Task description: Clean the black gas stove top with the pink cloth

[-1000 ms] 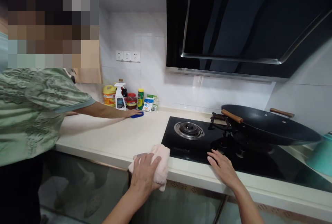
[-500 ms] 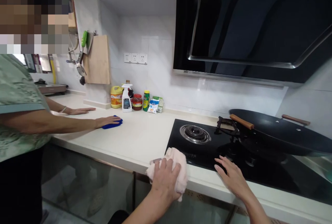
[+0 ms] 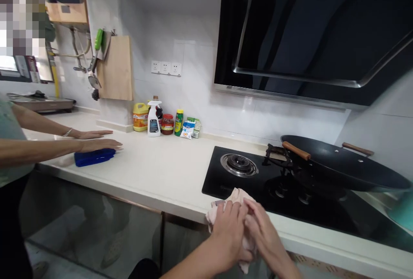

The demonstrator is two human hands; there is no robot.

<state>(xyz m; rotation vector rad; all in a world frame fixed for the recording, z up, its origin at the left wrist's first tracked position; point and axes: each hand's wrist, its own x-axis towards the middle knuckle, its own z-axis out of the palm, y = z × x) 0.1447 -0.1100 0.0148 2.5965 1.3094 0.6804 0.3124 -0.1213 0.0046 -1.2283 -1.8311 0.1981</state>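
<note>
A pale pink cloth (image 3: 239, 195) is bunched up at the counter's front edge, beside the black gas stove (image 3: 211, 184). My left hand (image 3: 228, 231) grips it from the left, fingers curled over the folds. On the cloth's right side is my right hand (image 3: 265, 231), its fingers bent together against the fabric; its palm side is hidden. Behind the cloth lies the stove's left burner (image 3: 239, 165), with no pan on it. A black wok (image 3: 338, 167) with wooden handles stands on the right part of the stove.
At the left, another person's hand (image 3: 100, 144) rests on a blue cloth (image 3: 95, 157) on the white counter (image 3: 161, 167). A spray bottle (image 3: 154, 119), a yellow jug (image 3: 140, 117) and several food packs line the wall. A black range hood (image 3: 290, 42) overhangs the stove.
My right hand has moved left from the stove's front edge onto the pink cloth. My left hand and the cloth have shifted right. The other person's blue cloth has slid left.
</note>
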